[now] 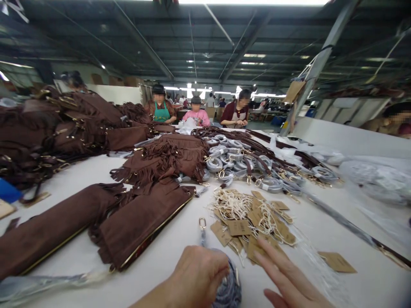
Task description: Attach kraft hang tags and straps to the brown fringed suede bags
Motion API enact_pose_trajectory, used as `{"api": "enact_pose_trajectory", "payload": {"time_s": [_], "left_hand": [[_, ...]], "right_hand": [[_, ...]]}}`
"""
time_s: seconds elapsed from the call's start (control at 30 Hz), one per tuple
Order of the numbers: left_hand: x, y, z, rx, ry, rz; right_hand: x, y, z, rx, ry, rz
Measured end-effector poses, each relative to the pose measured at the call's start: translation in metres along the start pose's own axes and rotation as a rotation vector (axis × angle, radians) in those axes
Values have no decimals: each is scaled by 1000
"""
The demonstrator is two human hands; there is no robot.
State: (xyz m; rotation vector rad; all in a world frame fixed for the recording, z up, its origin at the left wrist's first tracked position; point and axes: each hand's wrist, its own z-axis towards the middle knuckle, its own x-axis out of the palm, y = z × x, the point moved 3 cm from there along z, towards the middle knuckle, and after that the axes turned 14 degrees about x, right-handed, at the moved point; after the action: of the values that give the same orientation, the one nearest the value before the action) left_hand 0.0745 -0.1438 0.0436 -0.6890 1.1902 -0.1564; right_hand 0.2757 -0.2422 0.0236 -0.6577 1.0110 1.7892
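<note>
A grey wrapped strap (228, 286) at 6 o'clock on the desk (180, 239) is gripped by the closed left hand (195, 273) — the right hand (285, 273), fingers flat, is laid open on paper tags (253, 222) at 4 o'clock.

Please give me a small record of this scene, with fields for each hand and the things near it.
left hand: closed on a wrapped grey strap
right hand: open, fingers flat on brown paper tags
strap end: metal clasp lying on the white table
left of hands: brown fringed bags
farther back: more wrapped straps
</note>
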Motion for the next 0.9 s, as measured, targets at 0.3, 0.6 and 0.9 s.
{"api": "enact_pose_trajectory", "payload": {"time_s": [0.3, 0.6, 0.9], "left_hand": [[-21, 51, 7, -281, -219, -301], [5, 72, 32, -489, -30, 340], [14, 47, 21, -276, -288, -175]], "right_hand": [[55, 33, 72, 238, 320, 187], [102, 3, 72, 566, 336, 489], [97, 8, 84, 764, 458, 1038]]}}
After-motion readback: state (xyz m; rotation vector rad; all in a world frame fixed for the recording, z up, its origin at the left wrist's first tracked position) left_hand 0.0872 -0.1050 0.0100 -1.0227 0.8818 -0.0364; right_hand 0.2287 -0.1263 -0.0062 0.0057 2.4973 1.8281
